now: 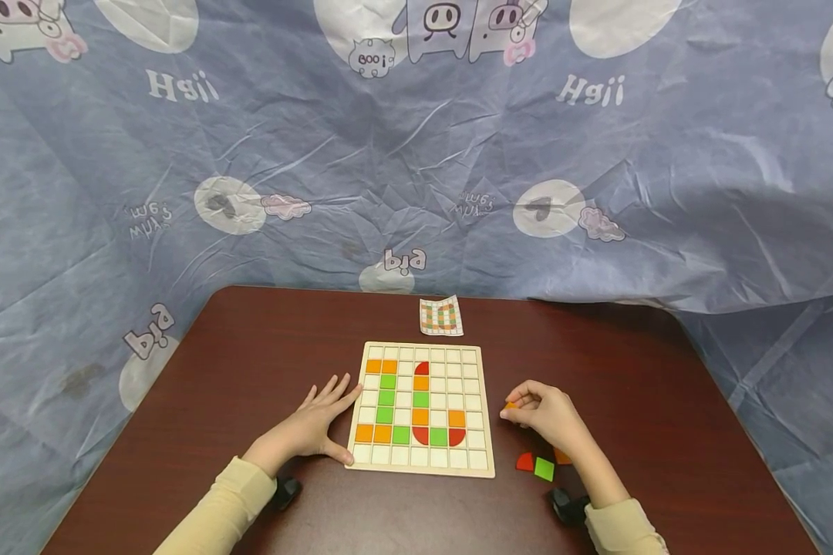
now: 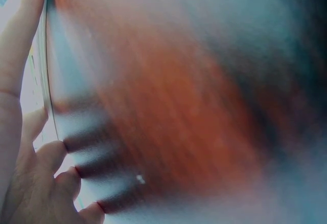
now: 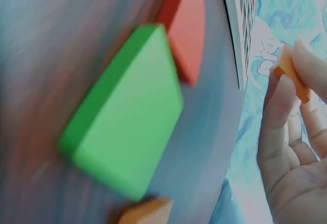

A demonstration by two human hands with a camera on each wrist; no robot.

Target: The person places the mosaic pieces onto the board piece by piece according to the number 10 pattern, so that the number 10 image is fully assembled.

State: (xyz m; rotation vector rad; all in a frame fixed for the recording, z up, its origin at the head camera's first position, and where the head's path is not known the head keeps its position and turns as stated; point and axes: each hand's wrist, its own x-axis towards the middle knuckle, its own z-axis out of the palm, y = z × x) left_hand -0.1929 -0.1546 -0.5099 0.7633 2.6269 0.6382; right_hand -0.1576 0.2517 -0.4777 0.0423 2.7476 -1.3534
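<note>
A pale wooden grid board lies on the table, several of its squares filled with orange, green and red tiles. Along its left edge rests my left hand, fingers spread and thumb at the near corner; the left wrist view shows these fingers beside the board's side. To the right of the board, my right hand pinches an orange tile between thumb and fingertips, above the table. Nearer to me lie a red quarter-round tile, a green square tile and an orange tile partly hidden by the right wrist.
Behind the board lies a small paper card printted with a coloured grid pattern. The dark reddish table is backed by a blue-grey patterned cloth. Black wrist devices sit under both forearms.
</note>
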